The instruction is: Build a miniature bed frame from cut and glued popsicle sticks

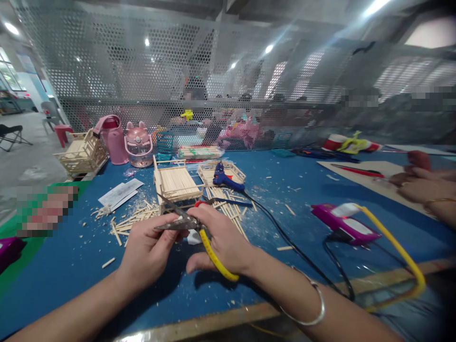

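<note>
My right hand grips a pair of scissors with worn dark blades and a yellow-wrapped handle. The blades are spread and point left. My left hand is closed in a pinch right at the lower blade; what its fingers hold is mostly hidden. Just beyond my hands stands a small bed-like frame made of pale sticks. Cut stick pieces lie heaped to its left, and more sticks are fanned out to its right. A blue glue gun rests on a second stick frame.
A purple power strip with a yellow cable lies at right, near a co-worker's hands. Behind are a pink thermos, a pink bottle, another stick model and a perforated metal screen. The glue gun's black cord crosses the blue table.
</note>
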Motion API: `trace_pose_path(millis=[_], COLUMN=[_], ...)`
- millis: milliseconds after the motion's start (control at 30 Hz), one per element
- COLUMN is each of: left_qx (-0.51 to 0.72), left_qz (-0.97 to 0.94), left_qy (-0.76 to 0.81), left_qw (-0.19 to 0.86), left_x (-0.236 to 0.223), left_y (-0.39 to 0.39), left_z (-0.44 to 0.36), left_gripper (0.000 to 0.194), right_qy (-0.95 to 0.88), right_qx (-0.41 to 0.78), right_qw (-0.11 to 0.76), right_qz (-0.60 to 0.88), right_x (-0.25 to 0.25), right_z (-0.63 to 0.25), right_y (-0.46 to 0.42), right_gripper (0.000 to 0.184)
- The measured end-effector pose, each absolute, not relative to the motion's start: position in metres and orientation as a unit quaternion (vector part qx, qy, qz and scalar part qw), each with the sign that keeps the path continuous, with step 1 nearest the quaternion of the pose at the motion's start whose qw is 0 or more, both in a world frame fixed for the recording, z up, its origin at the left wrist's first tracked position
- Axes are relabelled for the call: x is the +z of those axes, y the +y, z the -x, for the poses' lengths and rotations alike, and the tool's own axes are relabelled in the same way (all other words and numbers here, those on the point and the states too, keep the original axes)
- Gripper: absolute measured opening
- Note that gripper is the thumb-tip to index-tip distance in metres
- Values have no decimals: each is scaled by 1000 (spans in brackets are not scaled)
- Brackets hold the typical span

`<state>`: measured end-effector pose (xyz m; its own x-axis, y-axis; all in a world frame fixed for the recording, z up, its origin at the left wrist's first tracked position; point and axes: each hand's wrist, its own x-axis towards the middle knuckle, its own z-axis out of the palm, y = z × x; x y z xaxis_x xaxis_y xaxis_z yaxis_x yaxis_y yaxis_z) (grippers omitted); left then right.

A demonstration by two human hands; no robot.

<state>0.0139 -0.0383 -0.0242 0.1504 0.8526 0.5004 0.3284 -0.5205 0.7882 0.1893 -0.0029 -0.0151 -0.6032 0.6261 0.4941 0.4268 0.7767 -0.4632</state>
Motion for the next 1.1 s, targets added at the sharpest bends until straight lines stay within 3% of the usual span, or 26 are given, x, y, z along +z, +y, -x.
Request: trace_pose_path(millis=[500,1100], left_qx=[507,501], left_qz=[-711,-750], left_qy=[403,398], left_qw=[273,170], left_x=[-22,-24], left_y=[-38,-37], left_z=[-15,-13], left_gripper=[23,23], right_qy=[-892,-893], right_qx=[223,157], right_qw=[303,292], right_qz=[250,304], right_x=[-11,-8], right_z=[-196,-196], right_y=[-1,-4], right_gripper=[75,71])
